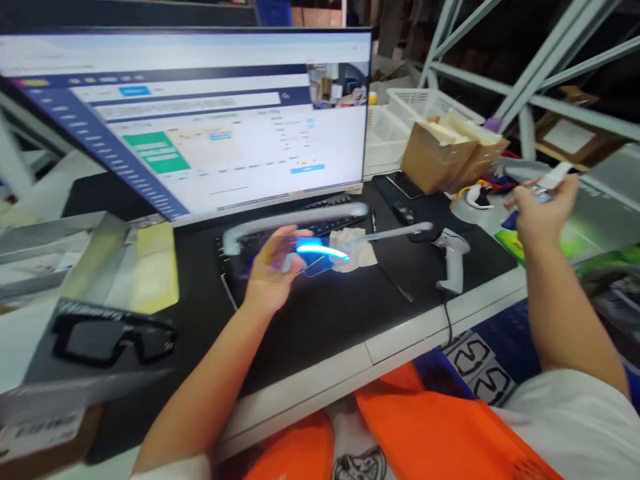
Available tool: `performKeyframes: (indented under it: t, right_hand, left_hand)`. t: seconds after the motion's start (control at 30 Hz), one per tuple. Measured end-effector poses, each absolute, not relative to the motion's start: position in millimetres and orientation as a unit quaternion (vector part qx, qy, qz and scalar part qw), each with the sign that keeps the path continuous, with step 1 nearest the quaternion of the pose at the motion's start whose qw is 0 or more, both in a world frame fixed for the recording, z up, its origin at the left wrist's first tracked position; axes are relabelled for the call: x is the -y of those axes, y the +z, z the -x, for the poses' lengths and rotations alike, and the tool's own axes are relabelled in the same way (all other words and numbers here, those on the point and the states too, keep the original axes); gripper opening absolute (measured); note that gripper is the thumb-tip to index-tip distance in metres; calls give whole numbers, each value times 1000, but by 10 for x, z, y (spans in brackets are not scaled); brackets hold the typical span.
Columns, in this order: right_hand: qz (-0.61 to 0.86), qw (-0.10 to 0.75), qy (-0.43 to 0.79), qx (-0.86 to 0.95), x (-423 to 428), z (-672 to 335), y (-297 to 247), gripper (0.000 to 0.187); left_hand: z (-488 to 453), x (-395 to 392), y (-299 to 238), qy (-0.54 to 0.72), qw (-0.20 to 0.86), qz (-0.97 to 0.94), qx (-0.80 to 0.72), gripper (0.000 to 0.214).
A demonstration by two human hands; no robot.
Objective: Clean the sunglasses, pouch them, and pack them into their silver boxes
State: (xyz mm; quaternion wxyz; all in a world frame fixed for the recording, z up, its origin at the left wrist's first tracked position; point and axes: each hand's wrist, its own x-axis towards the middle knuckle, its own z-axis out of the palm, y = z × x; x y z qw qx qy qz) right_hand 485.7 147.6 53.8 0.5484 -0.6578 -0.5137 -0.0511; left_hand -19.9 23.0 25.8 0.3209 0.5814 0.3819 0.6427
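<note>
Head view: the left hand (275, 270) pinches a pair of clear-lensed glasses (323, 253) between thumb and curled fingers, out over the black desk mat (310, 333). Blur and a bright blue glare wash out the lens, so its outline is hard to follow; the pale temples spread forward and to the right of that hand, and its fingers cover one end of the front. The right hand (547, 207), raised well apart to the right, is closed around a small whitish object (554, 177) whose lower part the fingers hide; what it is cannot be made out.

Just past the left hand, the lens and a temple overlap a crumpled cream cloth (367, 255) and partly block the keyboard (345, 223). Beyond stands a wide monitor (240, 173), its text too blurred to read and its left edge cut off. Between the hands lie a grey barcode scanner (454, 260) and a dark computer mouse (403, 213), with a cardboard box (435, 157) farther forward. Left of the left hand, black-framed glasses (95, 337) rest near a grey tray (100, 223), which the frame's edge crops.
</note>
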Motion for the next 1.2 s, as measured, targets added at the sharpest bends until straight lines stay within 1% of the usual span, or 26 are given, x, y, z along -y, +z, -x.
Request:
performKeyframes:
  t: [0.03,0.07,0.1,0.13,0.2,0.27,0.37,0.43,0.63,0.7,0.77,0.87,0.93,1.07,1.13,1.2]
  right_hand:
    - [587,571,-45,572,-1313,-4727,563,79]
    - [525,571,-33,630,-1142,-4593,588,95]
    - [482,546,-20,685,-969,-4453,615,105]
    - [457,520,-24,721,-803,-4309,645,105]
    - [441,445,-45,778,-521,-4013,710,96]
    - [423,361,-55,830,-329,-3722,772,79]
    - [368,234,-18,900,-188,-3349,815,51]
    - [330,178,1,927,-150,-3165,792,40]
    - [234,115,9,965,-126,-2911,626,33]
    - [208,88,-7,974,-125,-2888,589,34]
    - [200,80,-17,976,-131,-2897,559,37]
    - [246,109,-10,963,-188,-3013,534,41]
    - [316,128,-15,940,-283,-3186,541,46]
    - [551,161,-79,815,-626,-3765,603,59]
    - [668,154,-123,718,-837,-4137,637,57]
    - [749,144,-153,628,-1034,-4526,664,57]
  left_hand:
    - [154,-205,256,626,350,-588,-375,54]
    - [108,-181,253,609,384,-589,-367,53]
    - [63,-159,246,593,421,-585,-359,54]
    - [19,-138,232,578,456,-578,-351,55]
    - [-59,-102,183,550,515,-563,-340,56]
    - [-122,-77,107,518,561,-555,-330,56]
    - [-200,-65,-29,483,614,-544,-306,57]
    - [-250,-64,-114,476,642,-524,-294,58]
    - [-367,-33,-229,446,686,-492,-298,56]
    - [-379,-22,-227,430,692,-494,-303,57]
    - [-381,-17,-216,419,694,-500,-306,58]
    - [-381,-22,-191,422,684,-508,-312,57]
    - [-383,-30,-174,426,681,-501,-322,54]
    - [-392,-44,-152,424,691,-455,-369,52]
    - [-397,-44,-144,409,685,-436,-416,52]
    - [-401,-39,-131,394,675,-421,-460,53]
